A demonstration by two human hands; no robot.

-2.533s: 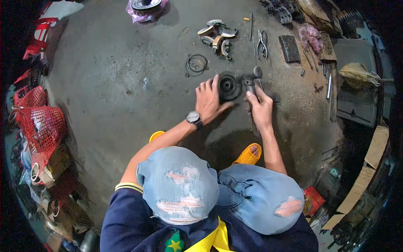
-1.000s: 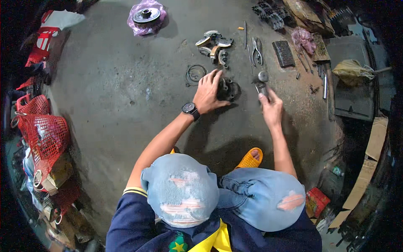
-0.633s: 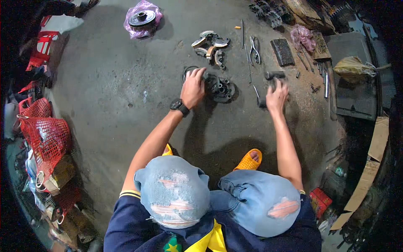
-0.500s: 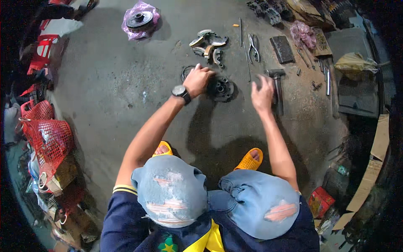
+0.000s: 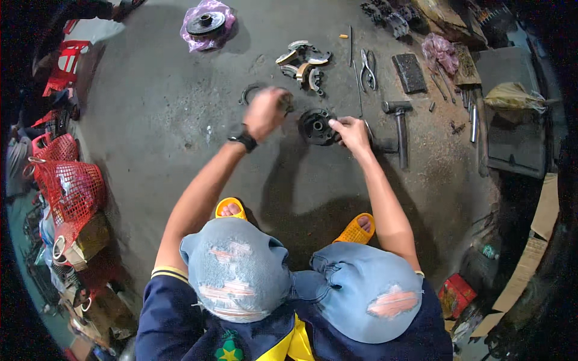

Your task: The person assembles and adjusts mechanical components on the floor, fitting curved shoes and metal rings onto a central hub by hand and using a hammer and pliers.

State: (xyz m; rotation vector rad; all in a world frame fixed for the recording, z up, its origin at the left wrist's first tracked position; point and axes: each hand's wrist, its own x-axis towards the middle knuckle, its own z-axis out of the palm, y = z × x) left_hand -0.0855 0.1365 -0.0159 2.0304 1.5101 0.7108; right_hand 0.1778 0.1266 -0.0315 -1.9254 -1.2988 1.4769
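The black round metal part with a hole in its middle (image 5: 312, 129) lies flat on the grey, stained floor (image 5: 150, 132), in front of the person and between the two bare hands. The right hand (image 5: 354, 137) reaches it from the side: the thumb tip touches its edge and the other fingers are bent, but I cannot tell if they pinch it. The left hand (image 5: 264, 115), with a black watch (image 5: 244, 139) on its wrist, is up and to the left, and it is blurry. A small dark piece (image 5: 287, 101) shows at its fingertips, but I cannot tell how tightly they close. Thin dark rings (image 5: 243, 94) lie just beside that hand. Farther up sit curved metal pieces, some gold-coloured (image 5: 302, 72). To the right are grey metal pliers (image 5: 372, 75) and a dark T-shaped hammer (image 5: 401, 135)
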